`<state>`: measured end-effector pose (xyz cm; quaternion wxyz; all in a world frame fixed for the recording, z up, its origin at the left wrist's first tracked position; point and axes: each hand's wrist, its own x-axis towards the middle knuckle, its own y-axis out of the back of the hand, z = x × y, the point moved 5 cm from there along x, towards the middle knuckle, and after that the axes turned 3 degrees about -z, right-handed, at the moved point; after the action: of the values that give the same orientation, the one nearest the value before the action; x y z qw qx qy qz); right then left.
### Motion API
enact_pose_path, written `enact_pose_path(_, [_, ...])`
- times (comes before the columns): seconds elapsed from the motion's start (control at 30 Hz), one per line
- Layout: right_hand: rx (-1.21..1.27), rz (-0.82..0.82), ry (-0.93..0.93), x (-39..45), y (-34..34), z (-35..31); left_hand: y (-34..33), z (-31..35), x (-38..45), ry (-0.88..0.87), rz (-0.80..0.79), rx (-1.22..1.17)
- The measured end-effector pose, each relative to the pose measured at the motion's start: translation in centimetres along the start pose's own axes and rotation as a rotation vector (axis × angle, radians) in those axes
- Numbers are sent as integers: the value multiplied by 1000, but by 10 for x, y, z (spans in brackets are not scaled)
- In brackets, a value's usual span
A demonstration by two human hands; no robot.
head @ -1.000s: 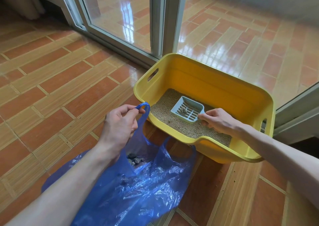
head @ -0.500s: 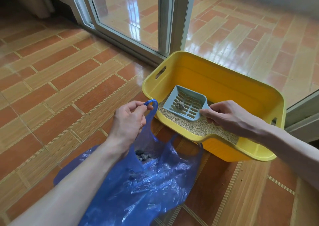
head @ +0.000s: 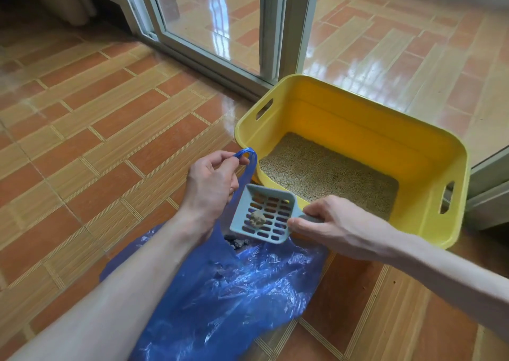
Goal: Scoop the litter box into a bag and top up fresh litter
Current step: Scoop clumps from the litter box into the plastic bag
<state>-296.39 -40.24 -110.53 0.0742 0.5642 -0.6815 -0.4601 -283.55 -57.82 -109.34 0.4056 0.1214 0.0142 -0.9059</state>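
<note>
A yellow litter box (head: 413, 137) with tan litter (head: 325, 173) stands on the tiled floor. A blue plastic bag (head: 239, 286) lies open in front of it, with dark clumps (head: 238, 242) inside. My left hand (head: 212, 187) pinches the bag's handle loop and holds it up. My right hand (head: 333, 223) grips the handle of a pale blue slotted scoop (head: 265, 214). The scoop hangs over the bag's mouth, outside the box, with one clump (head: 257, 219) lying in it.
A sliding glass door frame (head: 278, 30) stands just behind the box. Orange and tan floor tiles (head: 96, 129) stretch to the left. A beige curtain (head: 63, 0) hangs at the top left. A grey door rail (head: 487, 195) runs right of the box.
My right hand lifted the scoop out of the litter and carried it toward me over the bag's mouth. My left hand kept holding the bag handle up.
</note>
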Motion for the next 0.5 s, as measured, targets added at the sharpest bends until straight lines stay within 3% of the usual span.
enact_pose_path(0.27, [87,-32,-38,28,-63,5,-2,0,-1,6,-15,12])
enact_pose_path(0.5, [-41,77,-72,48,-92,4,-5,0,-1,0,-12,12])
